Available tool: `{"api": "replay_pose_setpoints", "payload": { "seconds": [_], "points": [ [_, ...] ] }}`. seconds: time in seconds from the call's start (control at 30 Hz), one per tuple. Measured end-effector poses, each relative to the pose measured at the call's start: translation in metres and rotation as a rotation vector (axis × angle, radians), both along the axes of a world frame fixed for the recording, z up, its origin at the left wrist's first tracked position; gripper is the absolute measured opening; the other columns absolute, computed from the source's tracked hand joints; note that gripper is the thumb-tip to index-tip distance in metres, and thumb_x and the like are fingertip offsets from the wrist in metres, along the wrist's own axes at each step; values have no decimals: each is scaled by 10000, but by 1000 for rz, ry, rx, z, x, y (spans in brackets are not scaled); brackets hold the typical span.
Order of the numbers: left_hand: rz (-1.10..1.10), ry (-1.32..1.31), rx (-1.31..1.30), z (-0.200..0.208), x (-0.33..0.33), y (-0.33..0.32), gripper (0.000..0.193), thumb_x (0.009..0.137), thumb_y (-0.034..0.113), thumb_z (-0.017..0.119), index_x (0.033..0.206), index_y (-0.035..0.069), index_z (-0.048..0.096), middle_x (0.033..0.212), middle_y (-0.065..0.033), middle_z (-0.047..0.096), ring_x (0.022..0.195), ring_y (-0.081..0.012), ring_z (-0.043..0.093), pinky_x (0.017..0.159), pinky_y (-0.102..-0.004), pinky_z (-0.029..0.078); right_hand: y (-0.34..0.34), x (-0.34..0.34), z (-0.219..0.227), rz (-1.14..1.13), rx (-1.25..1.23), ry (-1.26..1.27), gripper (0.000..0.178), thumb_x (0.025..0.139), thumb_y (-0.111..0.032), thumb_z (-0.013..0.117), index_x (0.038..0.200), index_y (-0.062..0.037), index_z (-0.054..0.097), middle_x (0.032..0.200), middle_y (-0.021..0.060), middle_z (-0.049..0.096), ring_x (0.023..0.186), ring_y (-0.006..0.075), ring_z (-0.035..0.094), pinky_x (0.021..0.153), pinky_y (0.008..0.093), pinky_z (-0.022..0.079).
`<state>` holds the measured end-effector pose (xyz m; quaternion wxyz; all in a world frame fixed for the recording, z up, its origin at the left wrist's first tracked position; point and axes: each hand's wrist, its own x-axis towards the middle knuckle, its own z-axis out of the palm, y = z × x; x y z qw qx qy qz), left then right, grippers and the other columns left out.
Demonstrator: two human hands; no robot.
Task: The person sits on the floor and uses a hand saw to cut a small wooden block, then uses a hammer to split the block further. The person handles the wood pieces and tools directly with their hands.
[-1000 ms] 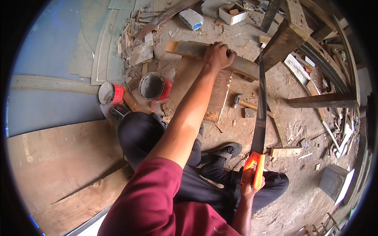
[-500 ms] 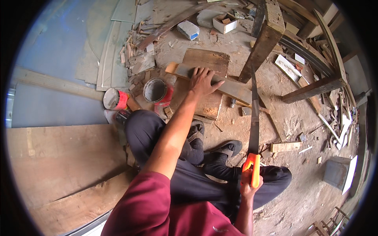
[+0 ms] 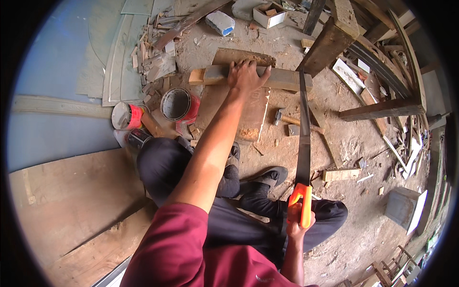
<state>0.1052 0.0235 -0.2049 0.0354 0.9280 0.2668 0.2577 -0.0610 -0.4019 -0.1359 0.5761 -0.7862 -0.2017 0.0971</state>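
My left hand (image 3: 248,76) presses down on a wooden beam (image 3: 282,81), fingers curled over its far edge and thumb pointing right. That beam lies across a wide wooden board (image 3: 234,107), which rests on the floor. At the beam's left end a lighter piece of wood (image 3: 196,77) sticks out. In my right hand (image 3: 297,221), closed round the orange handle, is a handsaw (image 3: 304,143). Its long blade points away from me, and the tip crosses in front of the beam near the right end. Whether the teeth touch the wood I cannot tell.
A hammer (image 3: 291,119) lies on the floor right of the board. Two red buckets (image 3: 191,109) stand to the left. At the right are a wooden frame (image 3: 382,110) and a grey box (image 3: 404,208). Wood scraps (image 3: 341,174) and a pale block (image 3: 220,23) lie around.
The beam has turned from a slant to nearly level across the board, my left hand still on it. The hammer now shows more fully. The saw has shifted slightly left with my right hand.
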Motion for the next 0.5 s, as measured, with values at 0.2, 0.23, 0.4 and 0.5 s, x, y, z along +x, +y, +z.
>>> {"api": "replay_pose_setpoints", "payload": {
  "seconds": [0.2, 0.23, 0.4, 0.5],
  "points": [
    [-118, -59, 136, -10, 16, 32, 508, 859, 507, 549, 946, 36, 718, 1023, -135, 702, 1044, -284, 631, 997, -458, 406, 27, 17, 3, 6, 55, -57, 243, 909, -175, 679, 796, 30, 613, 632, 22, 572, 528, 109, 534, 520, 271, 445],
    [-136, -53, 112, -10, 18, 35, 487, 850, 493, 560, 933, 40, 719, 1008, -128, 701, 1031, -279, 631, 994, -456, 408, 30, 18, 3, 6, 48, -32, 242, 907, -177, 684, 804, 31, 614, 643, 24, 575, 547, 115, 547, 547, 274, 466],
    [-158, -60, 39, -15, 22, 42, 453, 823, 475, 571, 925, 63, 728, 1009, -106, 687, 1044, -260, 608, 1016, -442, 393, 50, 28, 5, -81, 75, -13, 206, 726, -184, 624, 672, 12, 598, 560, 69, 577, 475, 202, 586, 500, 289, 475],
    [-142, -98, 95, -15, 22, 39, 415, 815, 452, 594, 909, 71, 728, 979, -79, 685, 1016, -250, 617, 1014, -431, 409, 56, 28, 7, -136, 55, -28, 236, 732, -213, 611, 681, 18, 604, 581, 71, 591, 490, 187, 588, 507, 284, 473]
  ]
}}
